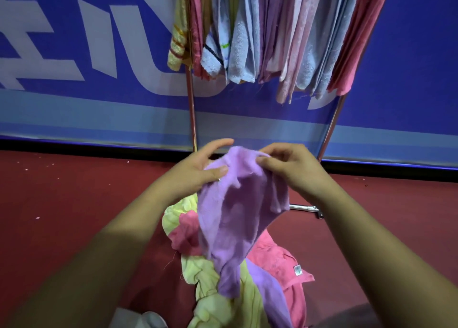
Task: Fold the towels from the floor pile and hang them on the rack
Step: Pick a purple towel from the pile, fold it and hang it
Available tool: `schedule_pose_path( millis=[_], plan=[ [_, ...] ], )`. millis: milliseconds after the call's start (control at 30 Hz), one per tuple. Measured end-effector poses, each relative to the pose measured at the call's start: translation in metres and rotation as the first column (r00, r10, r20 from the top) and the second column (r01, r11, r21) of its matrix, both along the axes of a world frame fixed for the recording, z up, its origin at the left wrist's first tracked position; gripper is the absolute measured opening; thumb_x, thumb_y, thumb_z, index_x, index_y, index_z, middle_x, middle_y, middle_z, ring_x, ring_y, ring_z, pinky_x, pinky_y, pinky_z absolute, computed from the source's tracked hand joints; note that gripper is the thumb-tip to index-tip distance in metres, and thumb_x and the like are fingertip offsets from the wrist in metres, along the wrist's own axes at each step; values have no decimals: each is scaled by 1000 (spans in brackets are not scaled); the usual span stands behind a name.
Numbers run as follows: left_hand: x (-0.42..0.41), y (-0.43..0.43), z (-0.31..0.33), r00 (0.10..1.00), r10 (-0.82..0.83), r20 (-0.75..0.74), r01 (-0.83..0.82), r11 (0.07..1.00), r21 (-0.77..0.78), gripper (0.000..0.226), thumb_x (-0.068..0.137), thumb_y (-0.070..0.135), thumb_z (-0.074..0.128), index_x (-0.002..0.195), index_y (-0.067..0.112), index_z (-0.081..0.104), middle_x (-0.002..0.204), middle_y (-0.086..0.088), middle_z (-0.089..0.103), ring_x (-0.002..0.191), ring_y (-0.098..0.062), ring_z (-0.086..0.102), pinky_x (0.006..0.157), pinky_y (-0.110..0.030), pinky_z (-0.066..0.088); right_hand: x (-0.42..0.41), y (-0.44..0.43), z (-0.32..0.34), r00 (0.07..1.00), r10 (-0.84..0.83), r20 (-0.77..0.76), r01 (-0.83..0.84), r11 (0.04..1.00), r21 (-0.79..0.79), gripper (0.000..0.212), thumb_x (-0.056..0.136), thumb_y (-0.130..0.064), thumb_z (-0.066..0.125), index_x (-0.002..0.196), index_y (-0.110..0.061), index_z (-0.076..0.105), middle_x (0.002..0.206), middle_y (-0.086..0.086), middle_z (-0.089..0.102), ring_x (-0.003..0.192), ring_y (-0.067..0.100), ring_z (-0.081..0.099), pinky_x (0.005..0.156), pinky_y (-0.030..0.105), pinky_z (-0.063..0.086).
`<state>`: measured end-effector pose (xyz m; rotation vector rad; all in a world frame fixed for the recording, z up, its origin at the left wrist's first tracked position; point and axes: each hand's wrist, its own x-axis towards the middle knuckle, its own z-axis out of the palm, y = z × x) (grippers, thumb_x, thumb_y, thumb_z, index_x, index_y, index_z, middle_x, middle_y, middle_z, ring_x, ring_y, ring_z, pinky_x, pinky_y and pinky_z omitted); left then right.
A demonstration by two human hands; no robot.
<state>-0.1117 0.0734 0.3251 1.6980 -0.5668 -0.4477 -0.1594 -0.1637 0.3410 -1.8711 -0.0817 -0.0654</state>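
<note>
A crumpled purple towel [238,213] hangs from both my hands above the floor pile [210,285]. My left hand [198,169] holds its upper left edge, thumb pressed on the cloth and fingers stretched behind it. My right hand [287,169] pinches the top right corner between thumb and fingers. The pile below holds yellow, pink and purple towels. The rack [192,112] stands ahead against the wall, with several folded towels [272,35] in yellow, pink, blue and purple hung on it.
The floor [74,203] is dark red. A blue banner wall [99,55] with white lettering runs behind the rack. The rack's right leg [330,129] slants down to a metal foot bar [306,208]. A white object [138,320] lies at the bottom edge.
</note>
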Motion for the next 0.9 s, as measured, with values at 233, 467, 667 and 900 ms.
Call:
schedule_pose_path(
  millis=[233, 467, 667, 900],
  plan=[
    [-1, -10, -9, 998, 59, 28, -61, 995, 81, 28, 81, 27, 64, 95, 3, 65, 88, -9, 61, 83, -19, 52, 78, -38, 40, 1, 12, 1, 994, 102, 33, -98, 989, -108, 9, 90, -7, 70, 89, -15, 75, 86, 8, 76, 76, 11, 63, 76, 37, 53],
    [4, 0, -4, 911, 401, -99, -408, 910, -71, 16, 94, 3, 58, 91, 14, 68, 81, -5, 64, 68, -14, 57, 70, -30, 43, 10, -7, -10, 998, -54, 21, 57, 874, -483, 23, 87, -9, 63, 66, -17, 60, 56, -5, 47, 51, 6, 37, 49, 21, 32],
    [11, 18, -2, 807, 348, 476, -515, 810, 281, 26, 92, 15, 59, 104, 38, 60, 78, 14, 69, 72, -7, 65, 75, -30, 49, 17, -8, -12, 962, -260, 82, 271, 947, -173, 10, 85, -14, 76, 79, -13, 68, 55, -10, 57, 49, 3, 44, 51, 22, 38],
    [1, 11, 4, 941, 249, -228, -244, 968, 54, 24, 97, -1, 52, 98, 10, 74, 91, -3, 75, 79, -12, 67, 70, -24, 57, 10, 4, -11, 983, -185, 3, 184, 978, 95, 2, 90, -4, 68, 88, -3, 70, 66, 2, 62, 64, 13, 51, 59, 24, 43]
  ],
)
